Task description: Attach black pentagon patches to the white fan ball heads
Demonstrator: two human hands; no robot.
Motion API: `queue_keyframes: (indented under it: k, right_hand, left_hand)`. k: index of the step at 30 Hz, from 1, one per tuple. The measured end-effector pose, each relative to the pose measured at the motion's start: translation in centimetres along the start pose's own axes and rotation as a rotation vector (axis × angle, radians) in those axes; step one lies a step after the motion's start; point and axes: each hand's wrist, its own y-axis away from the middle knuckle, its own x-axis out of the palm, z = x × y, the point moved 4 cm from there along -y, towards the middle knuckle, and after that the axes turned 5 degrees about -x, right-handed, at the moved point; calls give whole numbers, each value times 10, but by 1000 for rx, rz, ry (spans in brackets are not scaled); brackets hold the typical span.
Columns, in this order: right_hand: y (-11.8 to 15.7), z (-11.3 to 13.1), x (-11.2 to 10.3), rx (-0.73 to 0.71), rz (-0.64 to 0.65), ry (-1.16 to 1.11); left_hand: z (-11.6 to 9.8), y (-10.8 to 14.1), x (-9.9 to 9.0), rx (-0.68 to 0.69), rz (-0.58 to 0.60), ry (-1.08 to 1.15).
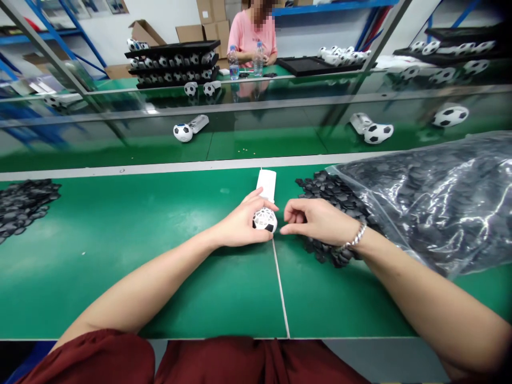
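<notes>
A white ball with a football pattern (264, 220) sits in my left hand (244, 220), whose thumb and fingers are wrapped round its left side. Its top shows open white latticework, with black patches lower down. From the ball's far side a flat white rectangular part (266, 184) extends over the green surface. Just to the right, my right hand (316, 220) hovers with curled fingers and the thumb apart from them; nothing shows in the gap. Beneath and beyond that hand lies a pile of small black patches (334, 189).
A clear plastic bag of black pieces (448, 202) lies at right, another black pile (26, 205) at far left. Beyond the pale edge strip, football-patterned units (183, 132) rest on a green belt (256, 144). Across it sits a person (252, 40) near stacked black trays (172, 64).
</notes>
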Motion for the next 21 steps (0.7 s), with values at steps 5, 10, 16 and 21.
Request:
queue_keyframes:
  k: [5,10,16,21]
  right_hand:
    - [3,-17,-8,103,85,375]
    - [1,-16,-3,90,110,425]
    - [2,-9,-1,-50,4,363]
    - [2,-2,-5,-103,-98,205]
  left_hand:
    - [4,0,1,-12,-120,-76]
    - [8,1,-4,-154,-138,-109]
    - [7,2,-17,-111,-51,-100]
    - [10,2,-16,-119,-39,-61]
